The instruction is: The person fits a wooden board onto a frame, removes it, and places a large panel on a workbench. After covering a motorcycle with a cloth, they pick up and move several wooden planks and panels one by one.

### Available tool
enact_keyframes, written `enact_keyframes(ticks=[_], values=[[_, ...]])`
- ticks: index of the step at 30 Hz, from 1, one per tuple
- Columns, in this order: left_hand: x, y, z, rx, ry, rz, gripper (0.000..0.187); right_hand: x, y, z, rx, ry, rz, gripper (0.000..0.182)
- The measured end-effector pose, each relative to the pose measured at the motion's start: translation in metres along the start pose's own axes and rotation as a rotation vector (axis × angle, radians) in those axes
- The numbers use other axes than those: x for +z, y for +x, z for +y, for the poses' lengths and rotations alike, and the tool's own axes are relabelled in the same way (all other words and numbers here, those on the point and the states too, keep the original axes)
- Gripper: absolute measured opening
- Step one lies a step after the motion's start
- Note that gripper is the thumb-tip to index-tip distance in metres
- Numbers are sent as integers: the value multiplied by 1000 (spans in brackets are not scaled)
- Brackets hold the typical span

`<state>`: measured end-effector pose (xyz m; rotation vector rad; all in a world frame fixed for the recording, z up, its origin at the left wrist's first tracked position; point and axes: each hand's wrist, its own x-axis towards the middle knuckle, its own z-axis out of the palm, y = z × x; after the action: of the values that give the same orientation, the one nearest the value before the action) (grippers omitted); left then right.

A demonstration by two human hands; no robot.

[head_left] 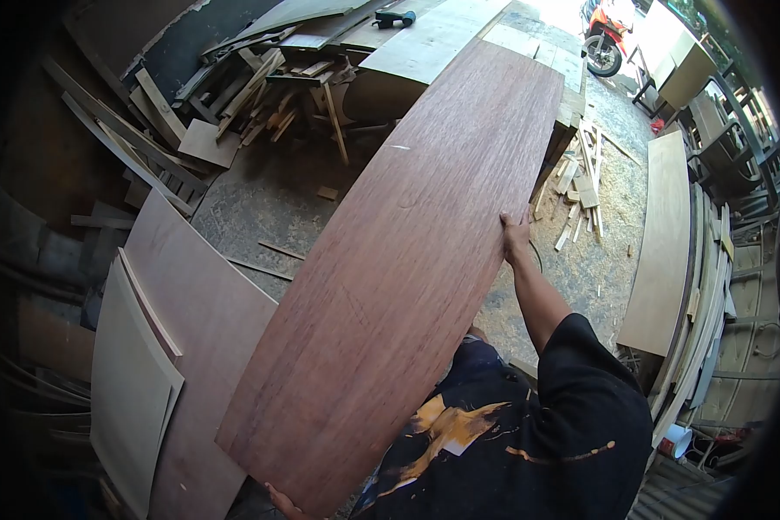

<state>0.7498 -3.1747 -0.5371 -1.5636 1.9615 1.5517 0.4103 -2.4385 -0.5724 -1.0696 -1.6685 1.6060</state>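
My left hand [283,503] grips the near end of the board [390,251] at the bottom of the view; some of its fingers are out of sight. The board runs slantwise from there, its far end over the bench [568,117]; whether it rests its weight there I can't tell. My right hand [516,238] is closed on the long right edge, about midway, with the fingertips beneath hidden. With my hands this far apart, I judge it best to lift evenly, so the panel doesn't twist, and to mind the near left corner, close by the leaning sheets.

The board's face is reddish brown, grained lengthwise, with faint scratches toward the near half and one short pale mark toward the far left edge.

Around me, left to right: thin sheets [134,381] lean over a bigger reddish sheet [204,299], then scrap wood [251,95] heaped above a stained floor [264,204]. A drill [394,18] lies beyond, near a pale panel [429,52]. Offcuts [585,186] and sawdust litter the ground right of the bench, a motorbike [608,43] stands in the glare, and a long plank [661,234] leans by stacked boards.
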Motion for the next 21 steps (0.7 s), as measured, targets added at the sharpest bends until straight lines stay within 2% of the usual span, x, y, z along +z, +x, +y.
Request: enact_keyframes(ticks=[21], values=[[33, -11, 25, -2, 27, -13, 64, 2, 41, -33, 74, -36, 12, 83]])
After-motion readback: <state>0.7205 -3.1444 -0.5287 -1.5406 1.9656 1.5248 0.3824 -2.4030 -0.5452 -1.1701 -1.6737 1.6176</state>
